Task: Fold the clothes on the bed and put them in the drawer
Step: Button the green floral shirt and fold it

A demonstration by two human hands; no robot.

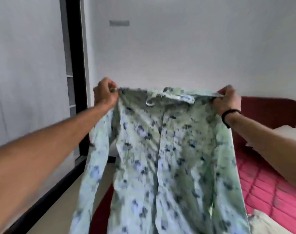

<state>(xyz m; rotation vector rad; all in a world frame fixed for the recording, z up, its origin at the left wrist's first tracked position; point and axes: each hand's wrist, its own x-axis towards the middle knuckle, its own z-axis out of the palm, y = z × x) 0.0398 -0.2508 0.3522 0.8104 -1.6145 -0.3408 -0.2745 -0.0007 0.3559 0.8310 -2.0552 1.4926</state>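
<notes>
Head view: left hand [105, 94] and right hand [228, 100] each pinch a shoulder of the pale green, blue-flowered cotton shirt [160, 157], hanging spread above the pink quilted bed [268, 183]. Risk: long sleeves dangle loose; uneven lowering would bunch them underneath.

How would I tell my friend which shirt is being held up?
Start at the pink quilted bed on the right. In front of it, the left hand and right hand hold up a shirt by its shoulders. It's pale green with dark blue flowers, the only patterned thing.
</notes>
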